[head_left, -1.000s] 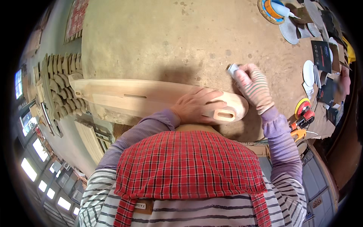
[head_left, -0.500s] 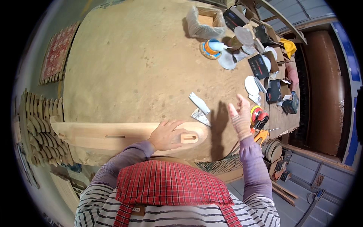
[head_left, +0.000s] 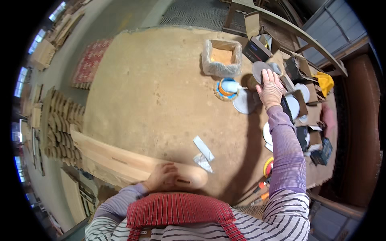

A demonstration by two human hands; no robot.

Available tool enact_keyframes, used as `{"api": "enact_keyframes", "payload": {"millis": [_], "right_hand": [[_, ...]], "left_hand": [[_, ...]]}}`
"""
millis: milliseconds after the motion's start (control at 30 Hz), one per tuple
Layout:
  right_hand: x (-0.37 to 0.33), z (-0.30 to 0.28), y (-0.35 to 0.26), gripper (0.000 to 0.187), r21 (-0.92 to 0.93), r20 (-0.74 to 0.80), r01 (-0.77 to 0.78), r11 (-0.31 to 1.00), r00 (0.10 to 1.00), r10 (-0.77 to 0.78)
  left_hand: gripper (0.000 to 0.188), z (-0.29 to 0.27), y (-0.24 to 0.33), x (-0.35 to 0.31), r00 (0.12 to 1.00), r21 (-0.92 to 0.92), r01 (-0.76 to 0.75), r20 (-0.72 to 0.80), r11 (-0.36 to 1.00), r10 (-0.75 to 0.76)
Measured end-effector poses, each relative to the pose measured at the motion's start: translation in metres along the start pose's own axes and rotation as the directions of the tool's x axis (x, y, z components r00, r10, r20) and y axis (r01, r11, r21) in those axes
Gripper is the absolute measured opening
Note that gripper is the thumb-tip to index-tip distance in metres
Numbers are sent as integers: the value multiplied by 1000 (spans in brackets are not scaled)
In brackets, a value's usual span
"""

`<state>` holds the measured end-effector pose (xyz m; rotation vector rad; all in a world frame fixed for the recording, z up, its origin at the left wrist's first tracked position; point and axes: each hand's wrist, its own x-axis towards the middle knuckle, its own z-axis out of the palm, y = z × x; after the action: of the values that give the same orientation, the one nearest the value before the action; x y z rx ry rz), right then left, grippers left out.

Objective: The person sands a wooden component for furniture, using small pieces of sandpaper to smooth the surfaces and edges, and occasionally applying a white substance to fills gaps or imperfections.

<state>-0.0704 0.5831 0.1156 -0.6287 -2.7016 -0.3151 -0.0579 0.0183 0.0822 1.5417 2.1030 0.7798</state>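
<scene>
My left hand rests at the near end of a long pale wooden board, fingers curled and smeared by motion. What lies under those fingers is hidden. Beside them a dark slot shows in the board's rounded end. My right hand is stretched far forward, palm down and fingers extended, over the edge of a round grey sanding disc on a stack. Whether it touches the disc I cannot tell. Left of that hand lies another pale disc, next to a white squeeze bottle on a blue and orange roll.
A plastic-lined box stands at the back. Several open cartons and discs crowd the right side, with a yellow cloth. A red and yellow sander sits by my right arm. Folded pale strips lie near the board.
My right hand has reached forward from near the sander to the disc stack. My left hand's fingers have curled, and the small slotted wooden block beside it no longer shows. The view has shifted.
</scene>
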Motion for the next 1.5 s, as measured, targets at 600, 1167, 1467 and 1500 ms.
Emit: {"api": "enact_keyframes", "payload": {"millis": [600,1167,1467,1500], "right_hand": [[-165,-70,18,28,662,-17,-52,748,996,85],[-151,-68,22,27,661,124,-242,710,969,215],[-13,-51,21,40,457,-424,48,888,889,170],[-1,-36,16,44,371,-419,85,925,904,85]], "left_hand": [[40,-53,62,503,990,651,-99,-15,752,143],[39,-38,57,527,979,424,-136,-79,895,186],[48,-87,78,411,964,-981,176,156,80,-215],[48,-89,74,397,966,-986,162,154,22,-208]]}}
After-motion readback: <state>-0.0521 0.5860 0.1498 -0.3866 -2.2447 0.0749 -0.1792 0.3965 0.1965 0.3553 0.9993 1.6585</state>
